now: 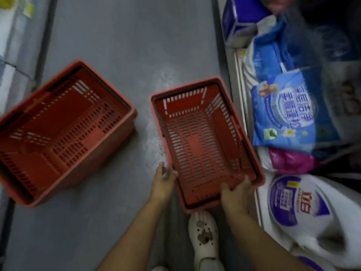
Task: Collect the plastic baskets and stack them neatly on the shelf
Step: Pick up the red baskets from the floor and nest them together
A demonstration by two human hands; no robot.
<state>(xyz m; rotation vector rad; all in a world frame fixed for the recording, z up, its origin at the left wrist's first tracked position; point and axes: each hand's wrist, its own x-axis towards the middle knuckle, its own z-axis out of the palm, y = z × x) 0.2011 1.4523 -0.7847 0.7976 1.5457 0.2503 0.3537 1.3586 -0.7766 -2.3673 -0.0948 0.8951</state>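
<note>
Grey shop flooring runs down a narrow aisle, seen from above and slightly blurred. Along the right side a low shelf holds soft packaged goods: a blue pack with printed characters, a magenta bag below it, and a large white and purple sack nearest the camera. Two red plastic shopping baskets, both empty, are in the aisle. The left basket sits apart on the floor, turned at an angle, its slotted walls and base showing. The right basket lies just beside the shelf edge, its long side running away from the person. The left hand presses against the outside of its near left rim, fingers curled around the edge. The right hand is closed over the near right rim, fingertips dipping inside the basket. Whether that basket rests on the floor or is lifted clear cannot be told. A white perforated clog on the person's foot shows just under its near end.
</note>
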